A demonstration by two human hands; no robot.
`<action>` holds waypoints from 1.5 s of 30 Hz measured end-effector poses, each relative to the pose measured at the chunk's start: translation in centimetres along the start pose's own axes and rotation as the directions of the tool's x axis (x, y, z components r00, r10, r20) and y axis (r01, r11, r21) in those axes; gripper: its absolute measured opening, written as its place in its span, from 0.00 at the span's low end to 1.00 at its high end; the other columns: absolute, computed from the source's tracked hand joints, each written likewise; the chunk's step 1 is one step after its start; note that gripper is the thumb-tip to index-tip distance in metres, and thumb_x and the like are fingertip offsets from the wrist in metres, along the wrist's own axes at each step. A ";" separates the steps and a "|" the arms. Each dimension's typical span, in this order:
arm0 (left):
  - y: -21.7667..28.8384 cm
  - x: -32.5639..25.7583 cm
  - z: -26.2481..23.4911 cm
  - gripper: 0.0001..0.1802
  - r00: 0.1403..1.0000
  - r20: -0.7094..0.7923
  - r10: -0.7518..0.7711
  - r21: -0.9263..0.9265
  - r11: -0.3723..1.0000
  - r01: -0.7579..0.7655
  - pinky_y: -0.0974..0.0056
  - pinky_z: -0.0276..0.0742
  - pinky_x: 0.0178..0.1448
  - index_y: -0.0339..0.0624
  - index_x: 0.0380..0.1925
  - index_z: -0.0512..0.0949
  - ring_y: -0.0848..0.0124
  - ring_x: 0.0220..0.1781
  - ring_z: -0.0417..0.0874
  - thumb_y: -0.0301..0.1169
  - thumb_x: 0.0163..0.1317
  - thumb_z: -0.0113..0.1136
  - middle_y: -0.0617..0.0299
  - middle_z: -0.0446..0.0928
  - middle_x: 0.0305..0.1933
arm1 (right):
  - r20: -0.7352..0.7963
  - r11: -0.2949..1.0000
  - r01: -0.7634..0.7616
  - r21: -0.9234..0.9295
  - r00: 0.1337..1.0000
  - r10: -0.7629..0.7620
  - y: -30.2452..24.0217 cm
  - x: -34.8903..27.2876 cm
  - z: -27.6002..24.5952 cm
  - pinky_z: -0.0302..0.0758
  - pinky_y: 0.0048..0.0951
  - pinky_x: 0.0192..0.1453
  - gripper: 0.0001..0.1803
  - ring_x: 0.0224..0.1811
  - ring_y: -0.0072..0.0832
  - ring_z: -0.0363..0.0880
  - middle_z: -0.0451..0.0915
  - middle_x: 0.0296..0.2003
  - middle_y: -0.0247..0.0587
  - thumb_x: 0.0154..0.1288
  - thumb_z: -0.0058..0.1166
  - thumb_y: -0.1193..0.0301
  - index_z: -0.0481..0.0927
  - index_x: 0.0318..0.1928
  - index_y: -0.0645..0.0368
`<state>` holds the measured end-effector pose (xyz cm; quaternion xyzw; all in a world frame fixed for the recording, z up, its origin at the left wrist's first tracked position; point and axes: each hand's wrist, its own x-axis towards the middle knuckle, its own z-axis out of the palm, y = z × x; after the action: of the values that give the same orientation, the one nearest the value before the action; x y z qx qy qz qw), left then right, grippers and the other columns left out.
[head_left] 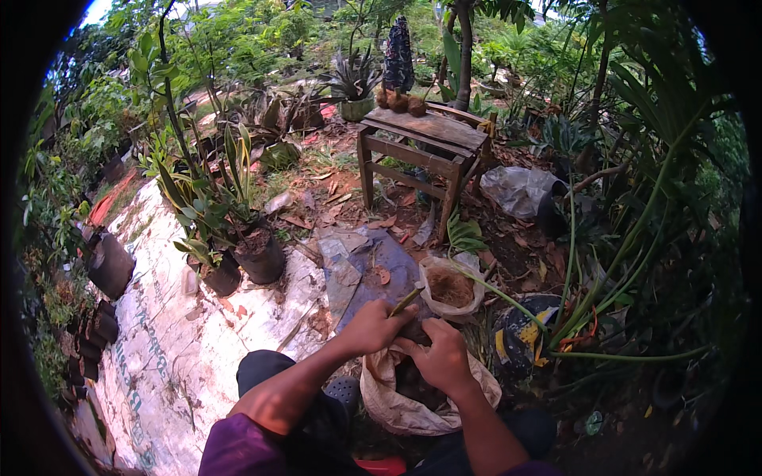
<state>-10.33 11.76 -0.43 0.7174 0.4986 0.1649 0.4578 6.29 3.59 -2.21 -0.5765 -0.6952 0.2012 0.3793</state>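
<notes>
Short stem (406, 301), slender, straight and greenish brown, slanting up to the right from the left hand (375, 327), whose fingers are closed around its lower part. Right hand (441, 355) beside a dark, rough-looking lump (417, 332); whether its fingers grip this cannot be told. Stem and lump lie above the mouth of a pale, rolled-edge sack (379, 390) holding dark, soil-like material (418, 384).

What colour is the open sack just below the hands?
Pale beige; the sack shows best in the head view.
</notes>
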 end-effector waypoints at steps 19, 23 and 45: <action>-1.4 2.9 -4.1 0.28 0.850 -0.509 -0.138 -0.446 0.886 -0.124 0.63 0.62 0.28 0.42 0.22 0.75 0.74 0.21 0.69 0.52 0.76 0.53 0.66 0.74 0.20 | -0.019 0.983 -0.052 0.178 0.998 0.056 -1.4 -0.6 -0.7 0.78 0.45 0.52 0.22 0.47 0.53 0.83 0.83 0.43 0.58 0.67 0.65 0.60 0.78 0.51 0.66; -1.8 1.8 -4.5 0.24 0.916 -0.385 -0.108 -0.623 0.763 -0.172 0.66 0.62 0.32 0.44 0.28 0.75 0.76 0.25 0.69 0.52 0.76 0.54 0.65 0.73 0.23 | 0.051 0.999 -0.040 -0.021 0.998 0.041 0.4 -1.0 -2.2 0.79 0.44 0.53 0.23 0.48 0.52 0.83 0.83 0.43 0.55 0.65 0.67 0.60 0.79 0.51 0.64; 0.0 -0.9 0.2 0.18 0.947 0.167 0.276 0.022 0.959 -0.283 0.55 0.79 0.45 0.33 0.51 0.82 0.57 0.35 0.86 0.32 0.64 0.64 0.40 0.83 0.36 | 0.080 0.960 -0.093 0.263 0.994 0.075 0.8 0.1 -2.9 0.78 0.35 0.47 0.19 0.42 0.39 0.84 0.82 0.41 0.50 0.68 0.64 0.65 0.82 0.53 0.66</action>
<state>-10.61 10.92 -0.37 0.8020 0.3568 0.1577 0.4523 9.02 3.45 -0.89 -0.5418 -0.6494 0.3286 0.4203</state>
